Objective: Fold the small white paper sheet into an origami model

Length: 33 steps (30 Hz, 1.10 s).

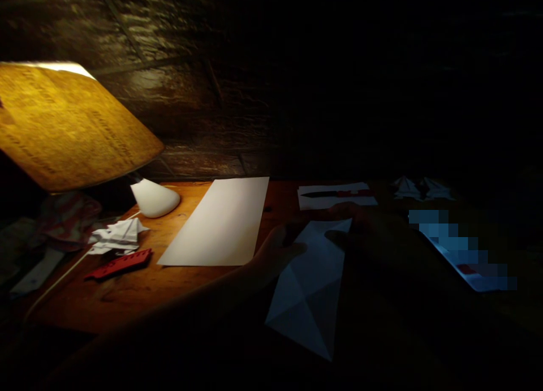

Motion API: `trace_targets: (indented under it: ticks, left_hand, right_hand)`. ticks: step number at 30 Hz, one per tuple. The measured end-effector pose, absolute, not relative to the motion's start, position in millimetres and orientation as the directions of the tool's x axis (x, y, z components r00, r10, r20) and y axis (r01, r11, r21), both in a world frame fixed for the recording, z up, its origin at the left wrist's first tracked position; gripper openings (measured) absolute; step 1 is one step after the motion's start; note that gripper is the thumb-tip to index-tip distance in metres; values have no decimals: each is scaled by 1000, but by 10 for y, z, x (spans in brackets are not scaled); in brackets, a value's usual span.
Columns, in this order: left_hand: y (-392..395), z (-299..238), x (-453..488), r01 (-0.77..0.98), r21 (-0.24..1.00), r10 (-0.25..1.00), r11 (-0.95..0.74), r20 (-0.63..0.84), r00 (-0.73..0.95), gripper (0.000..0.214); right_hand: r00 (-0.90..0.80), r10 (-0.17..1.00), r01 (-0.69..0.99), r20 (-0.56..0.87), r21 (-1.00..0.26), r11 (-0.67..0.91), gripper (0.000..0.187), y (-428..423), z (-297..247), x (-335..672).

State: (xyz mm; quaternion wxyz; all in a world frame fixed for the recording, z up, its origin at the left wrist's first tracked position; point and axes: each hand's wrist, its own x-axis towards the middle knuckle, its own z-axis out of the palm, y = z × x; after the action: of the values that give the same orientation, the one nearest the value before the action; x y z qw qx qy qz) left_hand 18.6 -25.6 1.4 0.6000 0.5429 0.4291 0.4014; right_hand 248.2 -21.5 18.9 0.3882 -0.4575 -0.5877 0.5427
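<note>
The fingers of the left hand (pixel 278 254) are closed, pinching one edge of a creased white paper sheet (pixel 307 300), while the right hand's (pixel 354 230) dim fingers (pixel 336 238) seem clenched on its top edge. Just left of the left fingers lies a long blank paper strip (pixel 216 221), with crumpled paper (pixel 116 235) and a red tag (pixel 119 263) farther left. Ahead of the right fingers sits a marked paper slip (pixel 337 196).

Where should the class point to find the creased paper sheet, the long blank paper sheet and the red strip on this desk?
Creased paper sheet (pixel 307 300), head view, on its folded middle.
Long blank paper sheet (pixel 218 224), head view, on its centre.
Red strip (pixel 119 263), head view, on its middle.
</note>
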Motion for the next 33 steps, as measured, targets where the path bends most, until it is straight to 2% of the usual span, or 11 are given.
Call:
trace_targets:
  ticks: [3,6,9,14,19,22,25,27,31,32,33]
  left_hand:
    - [-304,28,202,-26,989,939,142,-126,320,26]
    - [-347,28,217,-57,979,938,197,-172,300,30]
    - [-374,44,229,-121,966,948,229,-193,252,30]
    - [-367,74,223,-217,935,947,280,-232,223,29]
    - [-319,18,222,-269,912,944,309,-260,202,27]
    - [-319,-4,253,-266,915,942,303,-246,227,27]
    - [-341,-5,281,-239,931,944,275,-215,250,28]
    - [-348,5,280,-199,950,948,242,-188,256,28]
    - [-298,70,213,-95,986,963,140,-113,247,27]
    - [-272,90,187,-48,995,969,84,-70,237,31]
    - [-243,108,159,123,990,962,-74,39,270,28]
  right_hand:
    - [-284,959,68,2,-997,22,41,-246,177,2426]
    - [-323,946,15,21,-1000,27,34,-278,147,2367]
    - [-384,923,1,-14,-1000,-15,35,-306,132,2335]
    - [-304,952,232,-27,-972,47,36,-338,99,2342]
    - [-191,967,390,168,-891,232,31,-370,10,2316]
    - [-152,966,480,208,-839,256,23,-388,-1,2297]
    - [-141,969,521,201,-817,246,19,-389,42,2305]
    - [-167,970,475,175,-848,235,18,-376,93,2334]
    - [-357,933,327,47,-929,172,26,-323,193,2434]
    - [-383,923,342,33,-923,175,25,-306,207,2460]
    - [-401,916,376,34,-905,198,22,-289,214,2484]
